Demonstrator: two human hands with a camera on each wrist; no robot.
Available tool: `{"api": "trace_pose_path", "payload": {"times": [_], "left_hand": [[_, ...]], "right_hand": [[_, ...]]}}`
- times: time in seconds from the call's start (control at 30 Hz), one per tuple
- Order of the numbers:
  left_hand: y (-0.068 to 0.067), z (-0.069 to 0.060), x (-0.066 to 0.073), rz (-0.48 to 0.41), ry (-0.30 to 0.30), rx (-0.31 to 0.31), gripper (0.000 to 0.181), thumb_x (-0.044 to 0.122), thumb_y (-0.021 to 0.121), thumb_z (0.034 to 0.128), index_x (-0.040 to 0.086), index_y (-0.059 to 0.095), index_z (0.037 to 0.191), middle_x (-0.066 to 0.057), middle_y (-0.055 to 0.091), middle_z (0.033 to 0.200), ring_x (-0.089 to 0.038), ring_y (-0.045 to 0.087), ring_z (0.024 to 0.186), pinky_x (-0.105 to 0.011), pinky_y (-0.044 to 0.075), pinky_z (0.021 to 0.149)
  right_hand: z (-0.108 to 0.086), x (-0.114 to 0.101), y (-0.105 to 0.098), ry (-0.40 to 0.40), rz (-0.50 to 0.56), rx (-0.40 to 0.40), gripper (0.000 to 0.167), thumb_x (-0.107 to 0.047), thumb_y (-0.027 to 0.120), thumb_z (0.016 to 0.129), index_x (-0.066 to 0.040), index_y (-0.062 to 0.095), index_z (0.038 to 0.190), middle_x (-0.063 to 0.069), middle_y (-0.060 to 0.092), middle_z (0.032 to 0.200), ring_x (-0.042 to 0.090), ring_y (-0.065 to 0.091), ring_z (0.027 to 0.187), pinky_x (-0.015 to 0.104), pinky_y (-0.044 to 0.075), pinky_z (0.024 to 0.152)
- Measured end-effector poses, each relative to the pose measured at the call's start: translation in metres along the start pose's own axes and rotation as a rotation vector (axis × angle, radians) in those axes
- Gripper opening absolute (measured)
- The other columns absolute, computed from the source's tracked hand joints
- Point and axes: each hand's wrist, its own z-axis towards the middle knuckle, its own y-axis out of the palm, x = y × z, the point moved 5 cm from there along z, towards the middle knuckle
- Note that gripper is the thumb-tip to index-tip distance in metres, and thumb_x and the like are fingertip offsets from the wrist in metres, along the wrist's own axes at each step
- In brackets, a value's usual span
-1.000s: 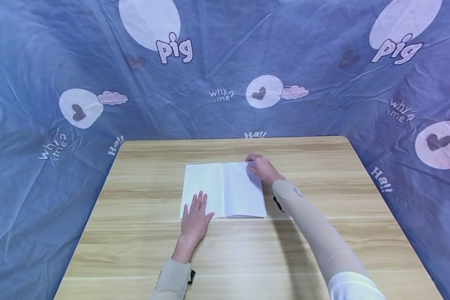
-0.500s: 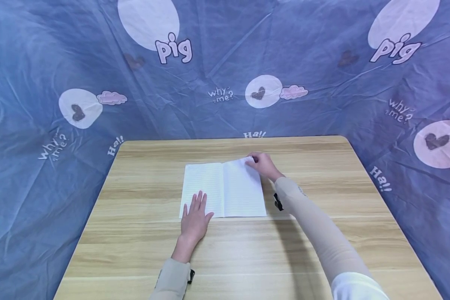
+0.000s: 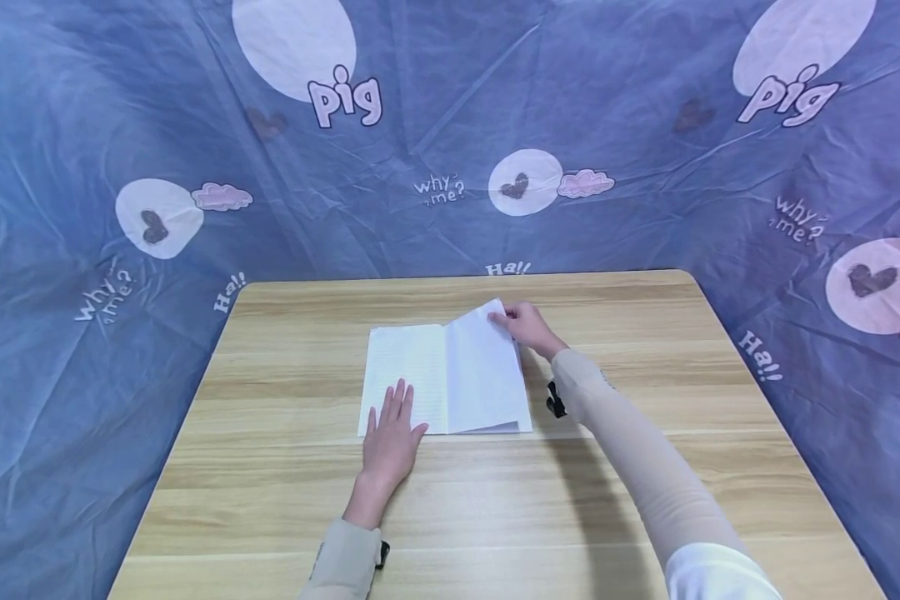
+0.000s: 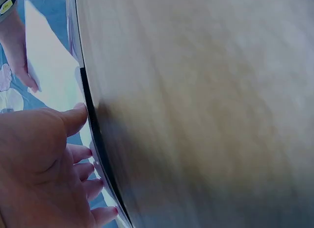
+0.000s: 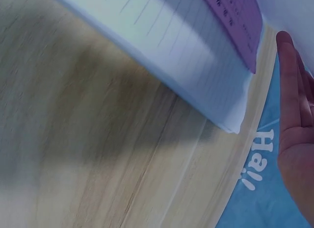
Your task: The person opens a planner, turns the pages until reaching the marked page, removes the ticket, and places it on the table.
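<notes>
An open lined notebook [image 3: 407,354] lies flat on the wooden table. My left hand [image 3: 390,442] rests on the lower part of its left page, fingers straight and slightly spread. With thumb and fingers, my right hand [image 3: 527,327] pinches the far right corner of a right-hand page [image 3: 483,375]. That page is raised off the pages below, and the left wrist view shows the lifted sheet [image 4: 49,56] as well. Under it, in the right wrist view, a purple slip [image 5: 240,27] with dark writing lies on the lined page [image 5: 196,66].
The wooden table [image 3: 270,500] has light grain and a rounded far corner on each side. A blue cloth [image 3: 390,225] printed with "pig" and hearts hangs behind it and along both sides.
The right hand has gone from the page's far corner to holding it raised. The sheet's corner has risen and come slightly left. The left hand stays in place.
</notes>
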Motion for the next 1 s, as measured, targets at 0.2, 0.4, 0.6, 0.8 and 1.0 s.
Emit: {"api": "trace_pose_path", "payload": {"times": [0.2, 0.4, 0.6, 0.8, 1.0], "left_hand": [[-0.008, -0.001, 0.014, -0.043, 0.035, 0.018, 0.067, 0.032, 0.052, 0.1016, 0.002, 0.024, 0.154, -0.012, 0.014, 0.163, -0.03, 0.011, 0.149, -0.057, 0.011, 0.117], [-0.011, 0.001, 0.031, -0.051, 0.102, 0.052, 0.07, 0.037, 0.052, 0.1007, 0.001, 0.024, 0.154, -0.011, 0.015, 0.163, -0.031, 0.014, 0.148, -0.057, 0.015, 0.117], [-0.013, 0.001, 0.057, -0.059, 0.2, 0.082, 0.081, 0.046, 0.058, 0.0958, 0.002, 0.024, 0.154, -0.011, 0.017, 0.162, -0.029, 0.015, 0.148, -0.056, 0.018, 0.116], [-0.009, 0.004, 0.08, -0.057, 0.281, 0.095, 0.087, 0.044, 0.064, 0.093, 0.003, 0.02, 0.156, -0.01, 0.014, 0.163, -0.027, 0.013, 0.149, -0.055, 0.019, 0.116], [-0.005, 0.007, 0.091, 0.023, 0.313, 0.136, 0.088, 0.038, 0.067, 0.0918, 0.003, 0.019, 0.156, -0.01, 0.015, 0.163, -0.025, 0.015, 0.148, -0.052, 0.023, 0.116]], "right_hand": [[0.003, -0.002, 0.003, 0.025, 0.073, -0.043, 0.035, -0.027, 0.059, 0.099, 0.003, 0.071, 0.111, 0.003, 0.065, 0.075, 0.01, 0.056, 0.064, 0.023, 0.048, 0.06], [0.003, -0.005, 0.006, 0.035, 0.119, -0.068, 0.036, -0.028, 0.057, 0.1, 0.005, 0.07, 0.107, 0.002, 0.064, 0.074, 0.011, 0.057, 0.066, 0.024, 0.051, 0.063], [0.002, -0.009, 0.009, 0.032, 0.141, -0.071, 0.038, -0.028, 0.057, 0.1, 0.007, 0.069, 0.109, 0.002, 0.065, 0.075, 0.011, 0.058, 0.066, 0.024, 0.052, 0.063], [0.002, -0.014, 0.013, 0.006, 0.142, -0.069, 0.038, -0.028, 0.058, 0.1, 0.007, 0.069, 0.11, 0.001, 0.062, 0.069, 0.009, 0.053, 0.058, 0.023, 0.048, 0.056], [0.001, -0.021, 0.018, -0.009, 0.198, -0.088, 0.039, -0.027, 0.057, 0.1, 0.008, 0.068, 0.112, -0.001, 0.065, 0.071, 0.008, 0.057, 0.06, 0.021, 0.051, 0.057]]}}
